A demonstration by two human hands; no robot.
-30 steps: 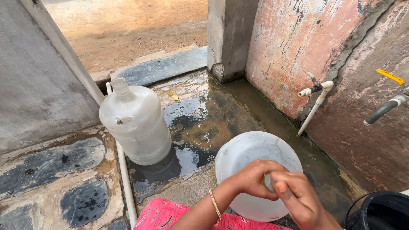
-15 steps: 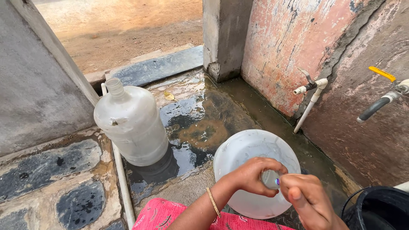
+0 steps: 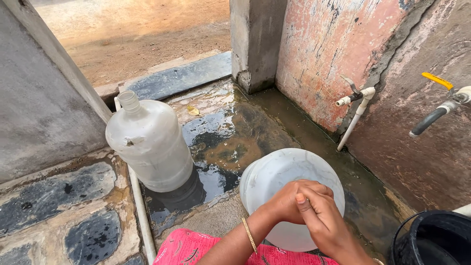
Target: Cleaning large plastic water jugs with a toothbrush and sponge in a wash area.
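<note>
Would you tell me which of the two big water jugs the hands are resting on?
The near jug, right in front of the person; both hands are clasped on top of it. The other jug stands untouched to the left, neck uncapped.

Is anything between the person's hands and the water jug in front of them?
Nothing visible: both hands, the left hand and the right hand, rest clasped together right over the top of the near jug. The second jug stands apart on the wet floor.

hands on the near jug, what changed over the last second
The right hand has closed in over the left hand, so both are now clasped together at the top of the near white jug; half a second ago they were slightly apart with something small between them. The standing jug, taps and black bucket stayed put.
</note>
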